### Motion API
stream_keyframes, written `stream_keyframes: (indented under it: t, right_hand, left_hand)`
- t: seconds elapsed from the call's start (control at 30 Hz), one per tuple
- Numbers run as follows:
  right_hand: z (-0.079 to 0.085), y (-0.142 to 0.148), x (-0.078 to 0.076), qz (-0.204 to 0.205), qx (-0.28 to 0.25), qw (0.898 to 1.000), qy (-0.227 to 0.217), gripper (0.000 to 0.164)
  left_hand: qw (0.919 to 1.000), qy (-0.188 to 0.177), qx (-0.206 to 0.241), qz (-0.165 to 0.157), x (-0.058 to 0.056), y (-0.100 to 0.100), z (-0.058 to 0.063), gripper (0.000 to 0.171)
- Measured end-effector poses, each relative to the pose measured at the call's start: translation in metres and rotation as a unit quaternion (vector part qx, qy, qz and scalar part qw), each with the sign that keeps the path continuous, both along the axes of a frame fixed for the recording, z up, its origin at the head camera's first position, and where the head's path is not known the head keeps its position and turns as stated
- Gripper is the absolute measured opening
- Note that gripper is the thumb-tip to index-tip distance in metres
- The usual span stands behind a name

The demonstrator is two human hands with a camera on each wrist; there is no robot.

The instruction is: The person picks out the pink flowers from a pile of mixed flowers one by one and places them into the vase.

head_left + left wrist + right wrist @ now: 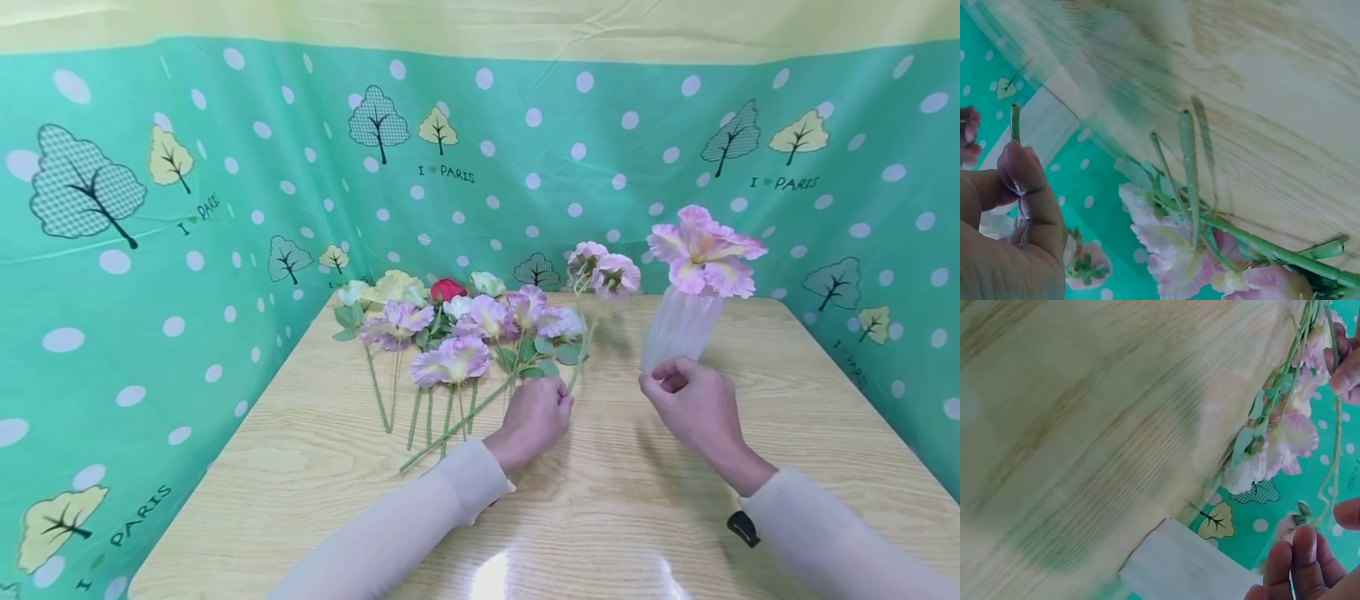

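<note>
Left hand (534,421) clenched round stem of pink sprig (617,273), cut end poking out past fingers in left wrist view; sprig's blooms upright, between loose flowers and vase. Right hand (697,408) released, fingers loosely bent, thumb apart from fingertips; just in front of vase's lower part, cannot tell if touching. White ribbed vase (684,325) on tabletop (600,517), large pink flower (703,257) in its mouth. Loose flowers (453,360) heaped beyond left hand, red bloom (448,289) toward back.
</note>
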State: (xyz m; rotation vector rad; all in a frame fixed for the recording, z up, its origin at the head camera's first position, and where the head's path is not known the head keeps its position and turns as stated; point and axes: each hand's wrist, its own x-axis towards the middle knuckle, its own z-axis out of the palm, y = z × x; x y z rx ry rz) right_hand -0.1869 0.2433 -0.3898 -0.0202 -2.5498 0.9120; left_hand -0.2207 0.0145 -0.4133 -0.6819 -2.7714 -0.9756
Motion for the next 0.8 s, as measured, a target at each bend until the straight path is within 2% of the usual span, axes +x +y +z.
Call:
stream_keyframes:
  t: [0.27, 0.43, 0.8]
  right_hand:
    - [0.0, -0.005, -0.001, 0.009, 0.003, 1.0, 0.011, 0.021]
    - [0.0, -0.011, -0.003, 0.018, 0.003, 1.0, 0.015, 0.021]
    - [0.01, -0.03, -0.007, 0.054, 0.01, 0.998, 0.038, 0.025]
  left_hand:
    - [0.9986, 0.026, 0.045, -0.002, 0.008, -0.001, 0.007, 0.012]
    - [0.9966, 0.052, 0.064, -0.007, 0.012, -0.003, 0.006, 0.01]
    - [0.9857, 0.141, 0.086, -0.033, 0.015, -0.004, 0.004, 0.008]
